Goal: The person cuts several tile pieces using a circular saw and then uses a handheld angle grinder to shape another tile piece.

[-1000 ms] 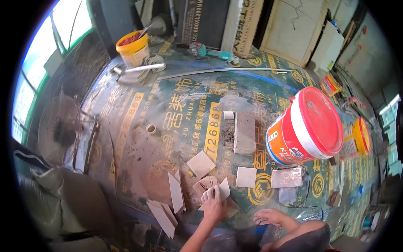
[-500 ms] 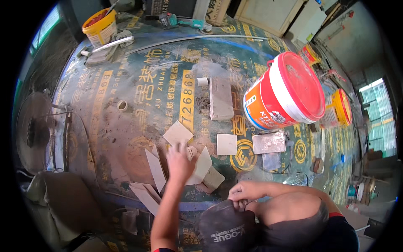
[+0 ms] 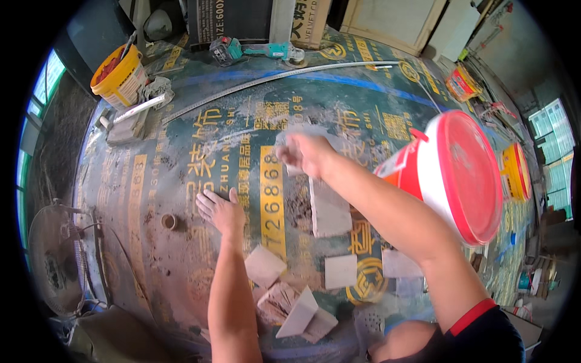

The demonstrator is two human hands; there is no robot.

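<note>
My left hand is spread over the dusty green floor sheet, fingers stretched and thumb apart, holding nothing. My right hand reaches across to the middle, over the far end of a long grey slab. Its fingers are bent and slightly blurred, so whether they grip anything is unclear. A small white cylinder shows partly just below them. Nearer to me lie a pale square tile, another square tile and a small heap of tile pieces.
A large red-lidded bucket stands at right, beside my right forearm. A yellow bucket is at far left, an angle grinder at the back. A long thin strip curves across the sheet. A fan stands at left; a short pipe ring lies nearby.
My left hand has left the tile pieces and moved farther out and left. My right hand has swung from near my knee to the middle. The view has shifted.
</note>
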